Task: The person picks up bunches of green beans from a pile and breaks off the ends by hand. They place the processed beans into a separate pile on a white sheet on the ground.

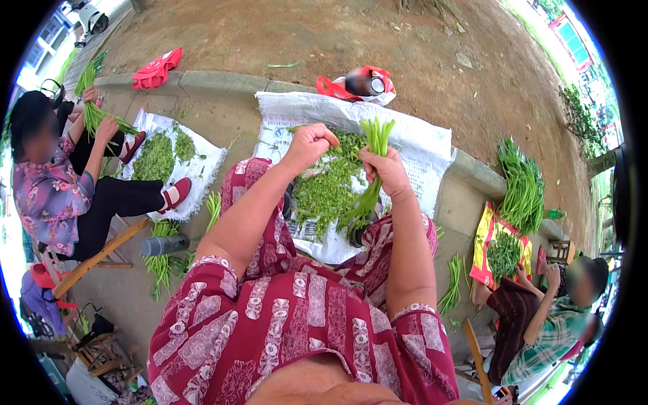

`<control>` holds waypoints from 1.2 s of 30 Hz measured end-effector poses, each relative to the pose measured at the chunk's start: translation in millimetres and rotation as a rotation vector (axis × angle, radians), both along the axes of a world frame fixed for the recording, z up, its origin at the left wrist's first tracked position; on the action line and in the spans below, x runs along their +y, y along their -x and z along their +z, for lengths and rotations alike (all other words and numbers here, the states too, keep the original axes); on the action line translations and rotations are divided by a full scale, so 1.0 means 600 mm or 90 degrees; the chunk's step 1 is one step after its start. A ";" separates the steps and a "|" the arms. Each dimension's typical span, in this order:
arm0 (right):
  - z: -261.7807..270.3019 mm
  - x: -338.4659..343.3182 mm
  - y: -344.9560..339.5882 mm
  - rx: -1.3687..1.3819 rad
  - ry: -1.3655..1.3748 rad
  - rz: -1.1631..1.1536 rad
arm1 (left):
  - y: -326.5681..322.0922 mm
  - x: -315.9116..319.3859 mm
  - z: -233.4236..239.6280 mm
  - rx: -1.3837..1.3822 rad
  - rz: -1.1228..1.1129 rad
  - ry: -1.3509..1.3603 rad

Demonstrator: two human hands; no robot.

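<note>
My right hand (387, 169) grips a bunch of green leafy stalks (375, 136). Their pale, bare ends point up above the fist, and the leafy ends hang below it. To the left, my left hand (310, 147) is raised with its fingers curled; whether anything small sits between the fingertips is not clear. Under both hands, a heap of picked green leaves (324, 195) lies on a white woven plastic sack (425, 136) that bears printing. The sack is spread on the pavement between my knees.
A red and white bag (331, 88) holding a dark container stands at the curb (217, 83). Loose stalks (452, 286) and a grey bottle (164, 245) lie beside me. People with greens sit on the left (55, 187) and right (552, 314). A large stalk bundle (521, 187) rests at right.
</note>
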State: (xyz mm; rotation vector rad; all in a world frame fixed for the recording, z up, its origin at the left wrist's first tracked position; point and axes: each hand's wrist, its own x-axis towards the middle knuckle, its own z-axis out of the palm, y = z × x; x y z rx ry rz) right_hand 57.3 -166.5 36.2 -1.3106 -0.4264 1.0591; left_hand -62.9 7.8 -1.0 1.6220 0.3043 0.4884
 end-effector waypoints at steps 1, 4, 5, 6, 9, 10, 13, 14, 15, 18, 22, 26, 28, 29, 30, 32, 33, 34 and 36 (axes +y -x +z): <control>-0.004 0.000 0.001 -0.016 0.010 0.007 | -0.001 -0.005 0.005 -0.007 -0.027 -0.057; -0.013 0.003 0.004 -0.047 0.038 0.018 | -0.002 -0.022 0.012 0.011 -0.078 -0.052; -0.012 0.004 0.002 -0.051 0.047 0.018 | -0.004 -0.026 0.013 -0.005 -0.085 -0.080; -0.013 0.005 0.002 -0.053 0.056 0.018 | -0.005 -0.029 0.014 -0.016 -0.106 -0.060; -0.010 0.011 0.004 -0.083 0.094 0.034 | -0.004 -0.023 0.011 -0.006 -0.139 -0.226; -0.009 0.013 0.005 -0.096 0.108 0.042 | -0.003 -0.023 0.010 -0.013 -0.131 -0.258; -0.013 0.017 0.006 -0.124 0.145 0.069 | 0.000 -0.026 0.010 -0.034 -0.105 -0.354; -0.015 0.018 0.007 -0.136 0.151 0.073 | 0.001 -0.028 0.010 -0.038 -0.096 -0.386; -0.018 0.019 0.007 -0.149 0.156 0.077 | 0.002 -0.029 0.011 -0.043 -0.086 -0.417; -0.012 0.019 0.010 -0.185 0.189 0.098 | 0.002 -0.029 0.012 -0.045 -0.086 -0.506; -0.016 0.022 0.013 -0.221 0.212 0.120 | 0.001 -0.033 0.009 -0.039 -0.079 -0.528; -0.017 0.022 0.016 -0.208 0.186 0.101 | 0.001 -0.044 0.007 -0.027 -0.036 -0.451; -0.018 0.022 0.018 -0.181 0.139 0.072 | -0.002 -0.048 0.000 -0.023 -0.002 -0.360; -0.017 0.023 0.019 -0.171 0.123 0.065 | -0.004 -0.048 -0.004 -0.023 0.017 -0.308; -0.014 0.024 0.020 -0.160 0.107 0.058 | -0.006 -0.049 -0.005 -0.023 0.035 -0.256; -0.014 0.026 0.020 -0.147 0.084 0.047 | -0.008 -0.051 -0.008 0.015 0.052 -0.177; -0.016 0.027 0.019 -0.144 0.076 0.043 | -0.009 -0.052 -0.009 0.034 0.061 -0.138; -0.017 0.028 0.019 -0.142 0.069 0.038 | -0.009 -0.052 -0.010 0.041 0.065 -0.115; -0.015 0.029 0.023 -0.126 0.060 0.019 | -0.010 -0.052 -0.017 0.054 0.074 -0.069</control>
